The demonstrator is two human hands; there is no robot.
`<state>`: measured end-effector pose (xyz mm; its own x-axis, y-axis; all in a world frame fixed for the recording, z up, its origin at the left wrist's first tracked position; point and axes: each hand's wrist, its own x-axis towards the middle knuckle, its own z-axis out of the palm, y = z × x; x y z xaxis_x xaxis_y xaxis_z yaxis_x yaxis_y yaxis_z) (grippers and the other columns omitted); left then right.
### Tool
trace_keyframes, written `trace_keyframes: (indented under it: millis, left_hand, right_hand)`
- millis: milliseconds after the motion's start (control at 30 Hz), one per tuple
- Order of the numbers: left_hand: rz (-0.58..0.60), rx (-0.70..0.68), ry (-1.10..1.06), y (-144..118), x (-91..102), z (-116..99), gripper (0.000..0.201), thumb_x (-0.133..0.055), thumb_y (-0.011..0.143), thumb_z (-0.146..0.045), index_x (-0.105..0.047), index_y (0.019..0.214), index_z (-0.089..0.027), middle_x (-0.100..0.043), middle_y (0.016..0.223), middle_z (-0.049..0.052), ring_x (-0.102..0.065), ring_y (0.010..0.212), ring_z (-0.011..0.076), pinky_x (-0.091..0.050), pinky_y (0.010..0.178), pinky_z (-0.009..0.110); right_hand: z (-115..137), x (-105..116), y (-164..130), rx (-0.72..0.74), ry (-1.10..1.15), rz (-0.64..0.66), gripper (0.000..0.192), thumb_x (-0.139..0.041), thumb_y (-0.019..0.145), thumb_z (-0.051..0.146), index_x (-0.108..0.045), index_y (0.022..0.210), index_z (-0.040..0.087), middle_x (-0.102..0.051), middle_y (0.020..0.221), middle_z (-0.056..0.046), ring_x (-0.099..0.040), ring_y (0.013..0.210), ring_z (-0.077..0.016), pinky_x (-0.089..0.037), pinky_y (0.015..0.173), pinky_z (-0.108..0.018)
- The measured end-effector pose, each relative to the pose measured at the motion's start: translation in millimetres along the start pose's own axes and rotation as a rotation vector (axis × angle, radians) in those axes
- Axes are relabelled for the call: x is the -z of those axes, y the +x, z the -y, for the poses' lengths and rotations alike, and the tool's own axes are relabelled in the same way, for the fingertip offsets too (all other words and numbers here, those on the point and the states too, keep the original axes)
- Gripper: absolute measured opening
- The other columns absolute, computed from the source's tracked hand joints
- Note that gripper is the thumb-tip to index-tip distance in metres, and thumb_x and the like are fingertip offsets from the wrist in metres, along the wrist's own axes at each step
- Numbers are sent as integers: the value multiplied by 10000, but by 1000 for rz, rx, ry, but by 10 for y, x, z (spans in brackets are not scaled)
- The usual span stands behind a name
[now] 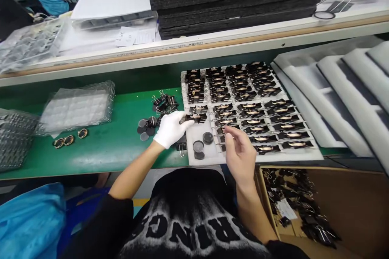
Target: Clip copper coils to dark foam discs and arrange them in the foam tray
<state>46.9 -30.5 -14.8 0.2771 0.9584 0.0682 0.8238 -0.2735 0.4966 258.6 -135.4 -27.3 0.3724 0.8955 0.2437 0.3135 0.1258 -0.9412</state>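
The white tray is lying on the green table directly in front of both hands, and rows of black clipped parts are filling it beyond the right hand. The left hand, in a white glove, is closing narrowly on one clipped part at the near left end of a row. To do this step well, I think the left hand should be keeping the part level and lined up with its neighbours. The bare right hand is hovering just above the tray with fingers half curled; whether it is pinching something thin, I cannot tell. Loose binder clips are lying just beyond the left hand, and small dark discs are lying at its left. The brown box under the right forearm is cut off, and its contents are hard to make out.
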Motion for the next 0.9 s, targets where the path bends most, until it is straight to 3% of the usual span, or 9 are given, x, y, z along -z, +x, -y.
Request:
trace_keyframes:
  millis: [167, 400, 800, 900]
  left_hand:
    - [-21, -29, 174, 167, -291, -5, 337, -644, 964, -479, -720, 1179, -231, -758, 1099, 70, -685, 1081, 277, -454, 930, 404]
    - [-142, -27, 144, 127, -331, 105, 312, -648, 978, -440, -707, 1203, -232, -768, 1070, 43, -695, 1038, 237, -432, 893, 382]
    - [-176, 21, 119, 201, -555, 39, 291, -680, 961, -457, -730, 1175, -266, -769, 1167, 46, -682, 1102, 247, -409, 900, 412]
    - [-177, 10, 158, 201, -543, 13, 293, -676, 953, -485, -736, 1178, -308, -749, 1209, 48, -647, 1120, 275, -403, 879, 428]
  right_hand:
    - [-80, 48, -16, 46, -25, 96, 187, -590, 1013, 307, -723, 1119, 230, -724, 1177, -111, -682, 1153, -252, -569, 1002, -445]
    - [-84, -40, -14, 141, -2, 175, 157, -603, 1005, 221, -733, 1092, 240, -756, 1097, -72, -711, 1076, -213, -572, 974, -388]
    - [-118, -111, -25, 172, -4, 258, 170, -592, 1008, 189, -717, 1104, 252, -757, 1074, -41, -714, 1035, -189, -556, 940, -336]
    - [-148, -136, -48, 226, -143, 270, 181, -573, 1015, 197, -701, 1135, 240, -744, 1076, -68, -687, 1035, -220, -543, 939, -384]
